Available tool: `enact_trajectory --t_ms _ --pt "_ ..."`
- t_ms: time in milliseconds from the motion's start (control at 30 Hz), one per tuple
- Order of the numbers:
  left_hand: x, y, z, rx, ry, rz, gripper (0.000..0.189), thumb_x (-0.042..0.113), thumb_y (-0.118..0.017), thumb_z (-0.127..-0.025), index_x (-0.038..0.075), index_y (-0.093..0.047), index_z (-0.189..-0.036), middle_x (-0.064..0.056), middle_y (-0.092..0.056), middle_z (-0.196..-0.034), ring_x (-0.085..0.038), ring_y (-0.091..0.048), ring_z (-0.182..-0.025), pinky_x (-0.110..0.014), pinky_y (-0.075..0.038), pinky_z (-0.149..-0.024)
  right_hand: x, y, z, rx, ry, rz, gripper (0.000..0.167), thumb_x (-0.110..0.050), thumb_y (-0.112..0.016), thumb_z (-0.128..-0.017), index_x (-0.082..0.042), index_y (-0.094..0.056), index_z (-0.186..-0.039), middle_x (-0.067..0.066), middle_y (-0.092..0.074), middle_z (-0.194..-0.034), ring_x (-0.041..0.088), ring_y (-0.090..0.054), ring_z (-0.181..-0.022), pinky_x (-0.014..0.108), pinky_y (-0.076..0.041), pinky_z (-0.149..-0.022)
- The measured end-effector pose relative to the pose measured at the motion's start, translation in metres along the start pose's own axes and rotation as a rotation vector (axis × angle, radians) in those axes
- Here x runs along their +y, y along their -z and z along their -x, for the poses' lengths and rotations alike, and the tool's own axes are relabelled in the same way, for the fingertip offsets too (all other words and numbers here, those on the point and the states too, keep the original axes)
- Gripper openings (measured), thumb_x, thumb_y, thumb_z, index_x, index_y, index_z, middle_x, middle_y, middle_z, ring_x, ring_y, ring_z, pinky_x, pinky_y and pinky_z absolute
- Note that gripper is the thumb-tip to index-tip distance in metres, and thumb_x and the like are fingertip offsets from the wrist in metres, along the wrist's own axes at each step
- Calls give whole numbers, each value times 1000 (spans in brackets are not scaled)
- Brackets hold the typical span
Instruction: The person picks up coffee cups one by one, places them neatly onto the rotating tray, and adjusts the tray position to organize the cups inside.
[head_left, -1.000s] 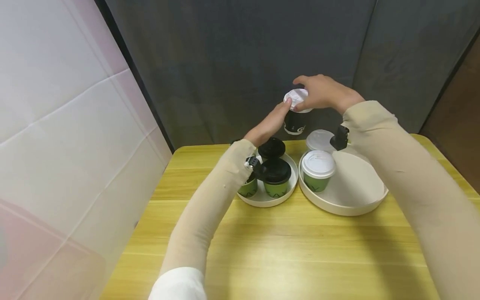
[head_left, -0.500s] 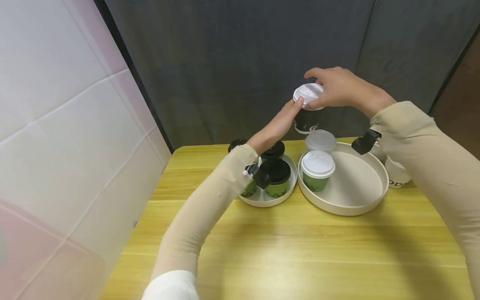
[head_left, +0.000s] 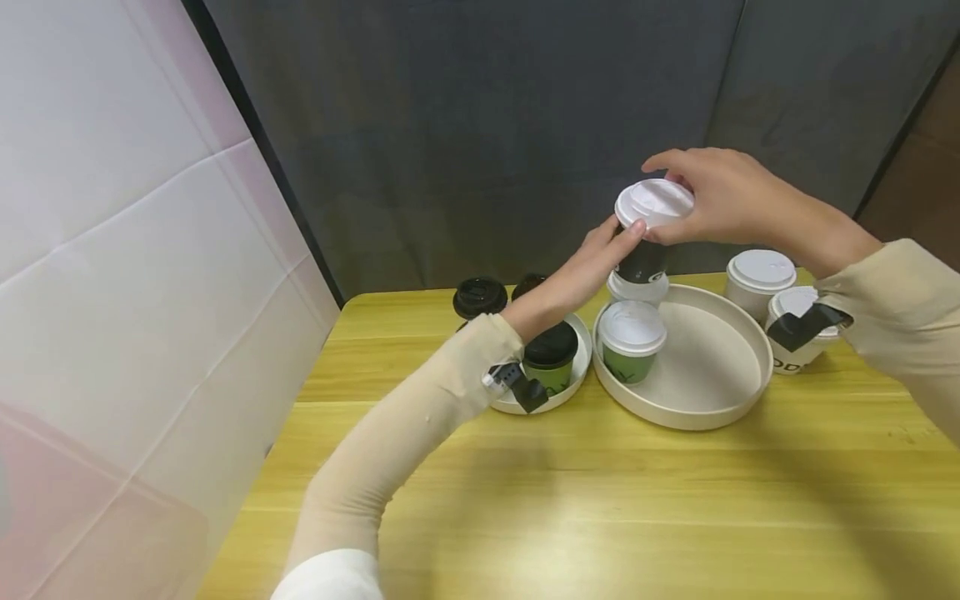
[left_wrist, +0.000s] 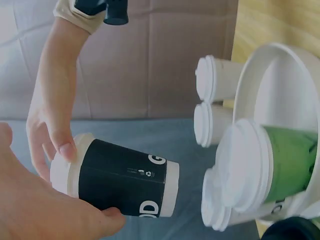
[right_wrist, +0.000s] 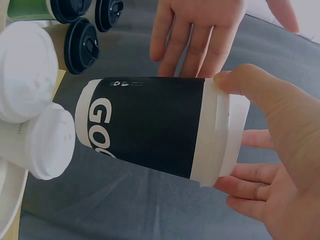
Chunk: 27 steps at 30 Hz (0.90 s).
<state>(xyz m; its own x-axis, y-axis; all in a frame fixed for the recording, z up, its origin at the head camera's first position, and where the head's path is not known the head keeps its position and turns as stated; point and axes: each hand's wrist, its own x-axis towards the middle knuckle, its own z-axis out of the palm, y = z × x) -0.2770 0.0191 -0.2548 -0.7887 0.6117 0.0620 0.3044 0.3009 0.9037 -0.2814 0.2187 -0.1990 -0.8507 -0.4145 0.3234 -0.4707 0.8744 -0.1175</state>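
In the head view, a black-and-white paper coffee cup [head_left: 642, 260] with a white lid is held up in the air near the back of the table. My right hand [head_left: 738, 196] grips it by the lid, thumb and fingers on opposite sides. My left hand [head_left: 573, 271] touches the cup's side, its fingers long and straight in the right wrist view. Below the cup, a white-lidded cup [head_left: 637, 290] stands at the back of the larger round tray [head_left: 697, 415]. A green cup [head_left: 633, 333] with a white lid sits in front of it on that tray.
Left of it, a smaller round tray [head_left: 579, 375] carries black-lidded cups [head_left: 551, 346], partly hidden by my left arm. Two white cups [head_left: 761, 271] with white lids stand right of the large tray. A dark curtain [head_left: 480, 142] hangs behind the table.
Both hands have carried the black cup to the right, and it now hangs lower, over the back cup of the large tray. The right arm's shift uncovers the white cups at right.
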Motion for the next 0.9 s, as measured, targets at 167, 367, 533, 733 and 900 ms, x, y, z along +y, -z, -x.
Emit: enact_trajectory --t_ms 167,367,533,733,900 --pt "7 -11 14 -12 24 -52 66 50 -32 -103 30 -6 -160 -2 -8 -167 -16 -7 -155 -49 -16 -127 0 2 20 36 0 -1 74 -33 -79 -74 -10 -53 -140 18 -66 -112 30 -59 -94 39 -43 -73" --pt "9 -25 30 -44 22 -73 69 48 -36 -102 32 -3 -160 1 -5 -168 -14 -8 -155 -47 -18 -127 0 3 45 71 21 4 74 -30 -83 -71 -11 -55 -137 16 -66 -109 29 -58 -93 40 -44 -71" --pt "4 -38 40 -85 -61 -64 67 42 -37 -103 27 -7 -160 1 -12 -166 -8 -14 -151 -37 -22 -126 0 -2 67 94 42 -10 74 -30 -87 -68 -11 -57 -134 14 -67 -109 28 -58 -93 41 -46 -70" --pt "-7 -53 51 -122 -144 -55 74 33 -52 -97 26 -12 -159 -1 -19 -162 -9 -18 -147 -29 -27 -122 -2 -14 91 149 59 -55 72 -28 -91 -64 -15 -62 -128 9 -69 -108 21 -57 -92 38 -46 -68" --pt "-16 -62 62 -149 -74 -55 89 35 -62 -91 34 -4 -159 4 -11 -164 -9 -14 -150 -34 -28 -122 -4 -28 104 152 51 -66 73 -28 -93 -60 -17 -64 -126 8 -69 -107 20 -57 -92 37 -48 -66"
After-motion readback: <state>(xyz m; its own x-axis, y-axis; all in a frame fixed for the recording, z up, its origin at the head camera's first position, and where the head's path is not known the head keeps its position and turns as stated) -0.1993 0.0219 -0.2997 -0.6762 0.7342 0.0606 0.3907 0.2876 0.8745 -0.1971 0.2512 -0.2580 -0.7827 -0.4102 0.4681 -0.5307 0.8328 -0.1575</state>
